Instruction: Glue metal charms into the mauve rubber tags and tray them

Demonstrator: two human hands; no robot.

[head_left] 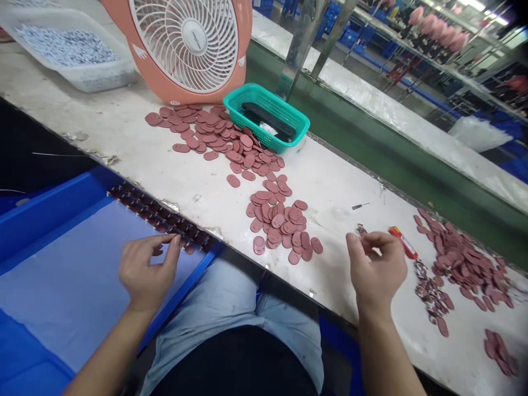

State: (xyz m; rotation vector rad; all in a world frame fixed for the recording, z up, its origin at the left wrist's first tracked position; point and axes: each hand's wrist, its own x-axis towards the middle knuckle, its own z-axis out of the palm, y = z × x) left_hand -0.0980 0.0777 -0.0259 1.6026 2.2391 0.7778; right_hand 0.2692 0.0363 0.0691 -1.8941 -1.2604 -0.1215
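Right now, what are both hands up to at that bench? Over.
Left hand over blue tray, fingertips by dark rows; right hand above white bench; both grips unclear. Reddish oval pieces in heaps. Fan and green basket clear of both hands.

Maroon oval tags (278, 220) in heaps on the table (338, 181)

1. No wording can be read with certainty.
2. Small dark lettering is borne by the white hub (194, 37) of the fan (185, 61), at the upper left of centre, but it is too blurred to be deciphered.
3. A pale patch is seen on the red tube (404, 243), right of centre; any print there cannot be made out.
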